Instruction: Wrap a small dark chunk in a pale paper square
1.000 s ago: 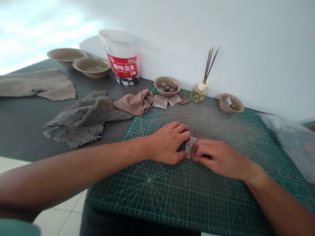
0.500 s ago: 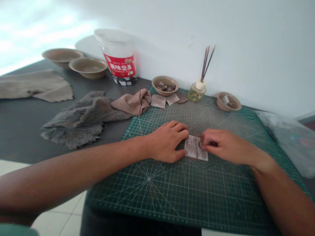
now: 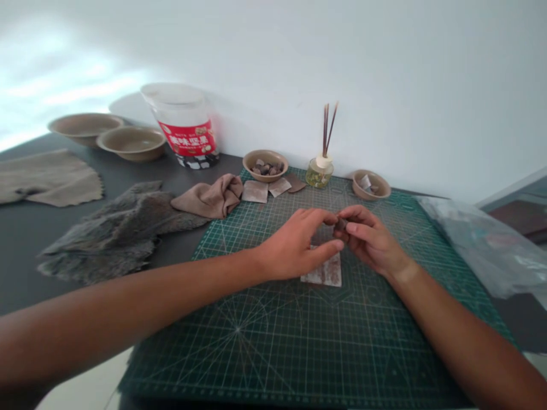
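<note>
Between finger and thumb, my right hand [image 3: 370, 236] pinches a small dark brown stone [image 3: 341, 224] above the green cutting mat [image 3: 273, 347]. My left hand [image 3: 299, 242] has its thumb and index finger apart, the fingertips close beside the stone; whether they touch it I cannot tell. Beneath my hands a square, whitish sanding piece with brown smears [image 3: 325, 273] lies on the mat, partly covered by my left hand.
Behind stand a bowl of stones [image 3: 265, 171], a reed diffuser [image 3: 318, 172] and a small bowl [image 3: 371, 191]. Left are cloths [image 3: 106, 233], two bowls [image 3: 132, 142] and a tub [image 3: 192, 136]. A plastic bag [image 3: 482, 239] lies right.
Both hands have lifted off the square piece and come together. My right hand has turned, showing the stone, and my left hand no longer holds the piece's edge. The view has shifted.
</note>
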Demonstrator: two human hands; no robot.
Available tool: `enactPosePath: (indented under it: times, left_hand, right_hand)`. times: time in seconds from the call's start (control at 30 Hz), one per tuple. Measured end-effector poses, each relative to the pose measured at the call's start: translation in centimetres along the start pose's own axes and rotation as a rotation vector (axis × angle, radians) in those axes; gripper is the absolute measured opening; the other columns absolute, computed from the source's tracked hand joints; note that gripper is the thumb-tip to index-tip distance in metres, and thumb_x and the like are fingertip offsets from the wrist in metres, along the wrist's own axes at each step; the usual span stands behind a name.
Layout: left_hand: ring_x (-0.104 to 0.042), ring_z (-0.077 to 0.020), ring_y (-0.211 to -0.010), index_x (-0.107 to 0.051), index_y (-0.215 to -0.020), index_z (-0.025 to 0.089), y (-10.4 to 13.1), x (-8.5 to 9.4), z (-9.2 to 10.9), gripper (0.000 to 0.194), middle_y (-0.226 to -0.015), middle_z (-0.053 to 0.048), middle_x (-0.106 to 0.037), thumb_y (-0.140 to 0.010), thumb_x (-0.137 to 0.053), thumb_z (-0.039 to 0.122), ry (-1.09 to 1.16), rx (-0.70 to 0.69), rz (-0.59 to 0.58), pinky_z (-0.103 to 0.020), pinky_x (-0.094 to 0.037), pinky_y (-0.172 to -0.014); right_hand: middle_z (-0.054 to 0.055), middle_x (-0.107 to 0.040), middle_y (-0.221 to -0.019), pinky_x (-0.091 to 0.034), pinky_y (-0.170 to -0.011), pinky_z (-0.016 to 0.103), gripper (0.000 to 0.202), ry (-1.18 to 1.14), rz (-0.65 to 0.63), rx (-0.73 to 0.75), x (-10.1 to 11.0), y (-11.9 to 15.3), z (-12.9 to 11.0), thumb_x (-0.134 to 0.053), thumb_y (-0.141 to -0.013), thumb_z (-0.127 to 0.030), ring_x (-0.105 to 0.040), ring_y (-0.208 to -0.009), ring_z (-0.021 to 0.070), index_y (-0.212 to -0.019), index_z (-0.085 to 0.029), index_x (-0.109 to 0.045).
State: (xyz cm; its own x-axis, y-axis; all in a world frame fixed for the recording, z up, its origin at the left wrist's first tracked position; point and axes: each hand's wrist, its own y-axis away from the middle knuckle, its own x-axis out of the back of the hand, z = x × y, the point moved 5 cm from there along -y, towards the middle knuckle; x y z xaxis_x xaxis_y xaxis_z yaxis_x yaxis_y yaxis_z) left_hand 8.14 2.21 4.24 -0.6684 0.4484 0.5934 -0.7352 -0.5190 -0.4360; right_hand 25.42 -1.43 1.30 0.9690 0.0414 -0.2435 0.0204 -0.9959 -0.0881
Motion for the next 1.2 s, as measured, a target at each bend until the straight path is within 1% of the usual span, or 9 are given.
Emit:
enactPosePath:
  times: [0.13,0.23,0.33,0.47,0.6,0.67,0.9,1.07,1.2]
  left_hand:
    - [-0.064,-0.0204,-0.105,-0.059,-0.114,0.019,-1.4,-1.5,-1.1,0.025,-0.113,-0.006,-0.068,-0.093,-0.064,0.030,0.100,0.130,0.165,-0.038,-0.053,-0.093]
    - [-0.064,-0.0178,-0.101,-0.059,-0.116,0.020,-1.7,-1.9,-2.1,0.026,-0.109,-0.004,-0.067,-0.092,-0.065,0.026,0.116,0.111,0.234,-0.035,-0.055,-0.090]
    - [-0.063,-0.0151,-0.096,-0.063,-0.117,0.022,-1.5,-1.9,-2.4,0.027,-0.109,-0.003,-0.064,-0.091,-0.068,0.026,0.103,0.041,0.228,-0.032,-0.055,-0.088]
    - [-0.062,-0.0126,-0.089,-0.064,-0.120,0.022,-1.2,-1.6,-2.4,0.031,-0.114,-0.005,-0.059,-0.090,-0.071,0.028,0.147,0.011,0.229,-0.030,-0.056,-0.085]
    - [-0.061,-0.0167,-0.103,-0.066,-0.112,0.021,-1.3,-1.6,-1.9,0.025,-0.118,-0.006,-0.059,-0.088,-0.072,0.026,0.251,-0.055,0.224,-0.032,-0.055,-0.090]
    - [-0.059,-0.0189,-0.110,-0.067,-0.109,0.021,-1.4,-1.6,-1.8,0.023,-0.118,-0.007,-0.059,-0.088,-0.072,0.024,0.310,-0.041,0.205,-0.034,-0.053,-0.094]
    - [-0.055,-0.0179,-0.106,-0.068,-0.106,0.021,-1.4,-2.2,-2.1,0.020,-0.115,-0.006,-0.052,-0.087,-0.072,0.028,0.535,0.039,0.136,-0.038,-0.051,-0.100]
    - [-0.051,-0.0206,-0.114,-0.068,-0.100,0.022,-1.4,-2.5,-2.3,0.014,-0.108,-0.005,-0.053,-0.089,-0.070,0.031,0.536,0.024,0.146,-0.040,-0.047,-0.105]
    - [-0.053,-0.0200,-0.114,-0.066,-0.096,0.022,-1.4,-2.4,-2.1,0.009,-0.105,-0.005,-0.058,-0.094,-0.064,0.031,0.483,0.019,0.164,-0.042,-0.047,-0.107]
  right_hand:
    - [-0.003,-0.074,-0.096,-0.060,-0.076,0.028,0.017,-0.169,-0.022,-0.001,-0.4,-1.0,0.6,-0.079,-0.082,-0.025,-0.070,-0.085,0.0144,-0.096,-0.027,-0.070]
    - [-0.003,-0.075,-0.096,-0.061,-0.080,0.029,0.013,-0.239,-0.034,-0.012,-0.3,-1.3,1.1,-0.077,-0.084,-0.024,-0.071,-0.088,0.0150,-0.094,-0.028,-0.069]
    - [-0.004,-0.075,-0.095,-0.061,-0.082,0.031,0.017,-0.278,-0.045,-0.041,-0.2,-1.2,1.6,-0.077,-0.084,-0.021,-0.072,-0.090,0.0154,-0.097,-0.028,-0.069]
    - [-0.003,-0.076,-0.101,-0.062,-0.084,0.032,0.025,-0.311,-0.062,-0.084,-0.1,-0.8,1.8,-0.078,-0.083,-0.019,-0.073,-0.092,0.0162,-0.105,-0.029,-0.068]
    - [-0.002,-0.075,-0.102,-0.062,-0.084,0.032,0.028,-0.317,-0.095,-0.119,-0.4,-0.6,1.7,-0.077,-0.084,-0.019,-0.073,-0.092,0.0161,-0.109,-0.028,-0.068]
    - [-0.001,-0.075,-0.103,-0.062,-0.085,0.032,0.028,-0.317,-0.102,-0.124,-0.5,-0.6,1.6,-0.077,-0.083,-0.019,-0.073,-0.093,0.0164,-0.108,-0.027,-0.068]
    - [-0.001,-0.075,-0.101,-0.062,-0.085,0.030,0.027,-0.327,-0.126,-0.143,-0.6,-0.6,1.7,-0.078,-0.082,-0.018,-0.073,-0.096,0.0164,-0.107,-0.025,-0.068]
    - [-0.001,-0.075,-0.102,-0.061,-0.086,0.029,0.029,-0.319,-0.142,-0.146,-0.8,-0.5,1.7,-0.080,-0.081,-0.019,-0.073,-0.097,0.0160,-0.106,-0.025,-0.068]
    - [-0.002,-0.074,-0.102,-0.061,-0.088,0.030,0.027,-0.302,-0.143,-0.140,-1.0,-0.5,1.6,-0.082,-0.081,-0.020,-0.073,-0.097,0.0156,-0.103,-0.026,-0.068]
